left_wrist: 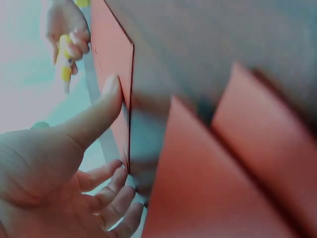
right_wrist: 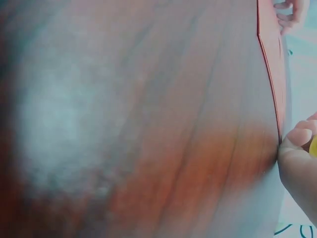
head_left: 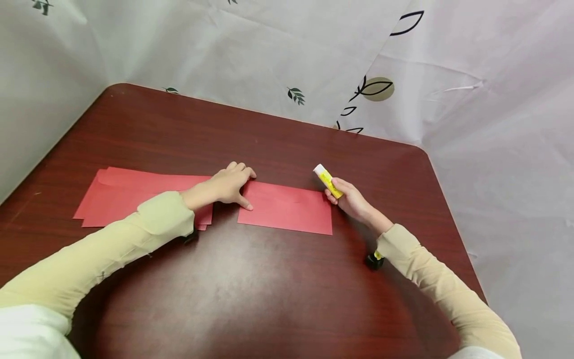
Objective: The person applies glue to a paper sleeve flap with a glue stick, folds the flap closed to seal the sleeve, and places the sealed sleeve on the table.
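A red envelope lies flat on the dark wooden table, in front of the person. At its left end rests the left hand, its thumb on the paper and its fingers spread near the upper left corner. The left wrist view shows that thumb against the envelope's face. The right hand grips a yellow glue stick with a white end, which points up and to the left. It is held by the envelope's upper right corner. Only a sliver of the glue stick shows in the right wrist view.
Several more red envelopes lie overlapped on the left side of the table, partly under the left forearm. A white sheet with leaf prints hangs behind the table's far edge and along its sides.
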A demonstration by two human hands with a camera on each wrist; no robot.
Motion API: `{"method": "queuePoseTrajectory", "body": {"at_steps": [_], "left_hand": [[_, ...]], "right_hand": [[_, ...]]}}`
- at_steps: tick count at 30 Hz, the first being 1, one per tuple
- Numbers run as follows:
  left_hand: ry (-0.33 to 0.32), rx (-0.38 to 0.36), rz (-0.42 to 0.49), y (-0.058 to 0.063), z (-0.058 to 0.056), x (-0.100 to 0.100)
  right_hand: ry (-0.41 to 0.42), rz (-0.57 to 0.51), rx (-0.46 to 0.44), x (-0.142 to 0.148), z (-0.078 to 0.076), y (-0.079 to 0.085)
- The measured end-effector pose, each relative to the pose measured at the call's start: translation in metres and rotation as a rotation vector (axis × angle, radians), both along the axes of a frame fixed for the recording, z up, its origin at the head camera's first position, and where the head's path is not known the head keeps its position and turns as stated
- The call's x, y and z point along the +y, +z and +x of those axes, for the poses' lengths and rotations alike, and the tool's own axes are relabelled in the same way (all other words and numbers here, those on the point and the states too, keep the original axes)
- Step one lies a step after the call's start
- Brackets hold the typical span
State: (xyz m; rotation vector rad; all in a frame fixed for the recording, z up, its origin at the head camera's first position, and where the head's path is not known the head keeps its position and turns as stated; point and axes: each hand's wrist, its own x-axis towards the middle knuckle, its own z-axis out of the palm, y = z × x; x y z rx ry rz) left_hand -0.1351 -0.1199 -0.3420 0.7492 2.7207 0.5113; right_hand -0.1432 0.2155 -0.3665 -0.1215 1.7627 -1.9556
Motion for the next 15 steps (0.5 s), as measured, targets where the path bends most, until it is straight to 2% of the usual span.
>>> {"method": "queuePoseTrajectory", "body": {"at_steps": [4,9,12,15], "left_hand": [[0.007,-0.084,-0.003,-0.001,-0.012,0.001],[0.004,-0.128,-0.018,-0.004,-0.022,0.002],[0.005,-0.139,0.032,-0.004,-0.023,-0.001],[0.032,-0.164,0.134,-0.001,-0.02,-0.008]], "right_hand": [[-0.029,-0.015,0.0,0.002,0.003,0.0],[-0.041,-0.055,0.044,0.004,0.009,0.003],[-0.046,-0.085,0.081,0.007,0.013,0.006],[-0.059,-0.103,0.106,0.009,0.017,0.011]]}}
